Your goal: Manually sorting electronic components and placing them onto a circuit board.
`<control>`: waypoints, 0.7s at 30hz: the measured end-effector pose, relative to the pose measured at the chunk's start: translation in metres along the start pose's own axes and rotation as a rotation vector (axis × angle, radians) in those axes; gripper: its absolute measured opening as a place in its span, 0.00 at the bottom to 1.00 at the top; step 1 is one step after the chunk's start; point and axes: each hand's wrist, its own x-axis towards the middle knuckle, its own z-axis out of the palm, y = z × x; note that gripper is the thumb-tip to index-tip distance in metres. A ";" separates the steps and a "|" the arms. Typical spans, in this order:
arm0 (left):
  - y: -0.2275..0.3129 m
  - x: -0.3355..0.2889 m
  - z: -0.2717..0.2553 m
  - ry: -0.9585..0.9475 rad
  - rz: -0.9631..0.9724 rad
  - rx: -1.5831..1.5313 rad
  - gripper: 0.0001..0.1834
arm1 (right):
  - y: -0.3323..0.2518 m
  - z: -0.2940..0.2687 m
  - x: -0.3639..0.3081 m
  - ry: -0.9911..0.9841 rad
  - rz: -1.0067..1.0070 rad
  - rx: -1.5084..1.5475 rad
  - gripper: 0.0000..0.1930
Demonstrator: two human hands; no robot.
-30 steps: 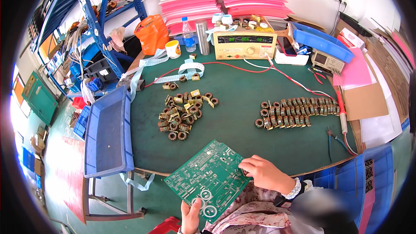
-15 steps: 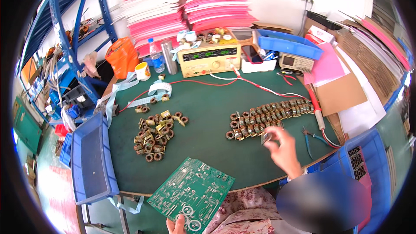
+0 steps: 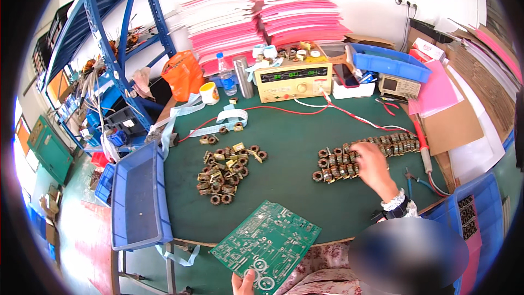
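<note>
My left hand (image 3: 243, 283) grips the near left corner of a green printed circuit board (image 3: 270, 240), its thumb on top beside white rings. The board is tilted at the table's front edge. My right hand (image 3: 375, 170) is over closely set rows of wire-wound ring coils (image 3: 339, 170) on the right of the table. Its fingers are curled together at the rows; what they hold, if anything, is hidden. A loose heap of similar coils (image 3: 221, 177), some with yellowish parts, lies left of centre.
An empty-looking blue tray (image 3: 164, 202) flanks the table's left side. Behind stand a yellow bench instrument (image 3: 295, 83), a cup (image 3: 209, 93), a bottle (image 3: 226, 79) and a steel flask (image 3: 243, 79). Pliers (image 3: 417, 180) and a red probe (image 3: 420, 134) lie right. Blue bins (image 3: 486, 202) stand near right.
The view has swung left, so the table sits further right in the picture. My right hand, earlier holding a coil before the rows, has moved away from me onto them. The left still holds the board.
</note>
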 end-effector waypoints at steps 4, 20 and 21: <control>0.007 -0.001 0.003 -0.024 0.046 -0.004 0.13 | -0.066 0.068 0.034 -0.367 -0.284 0.281 0.17; -0.004 -0.009 -0.021 -0.047 0.019 -0.080 0.18 | -0.102 0.160 0.043 -0.589 -0.077 0.519 0.17; -0.004 -0.007 -0.019 -0.069 0.039 -0.086 0.18 | -0.099 0.144 0.031 -0.549 -0.075 0.624 0.16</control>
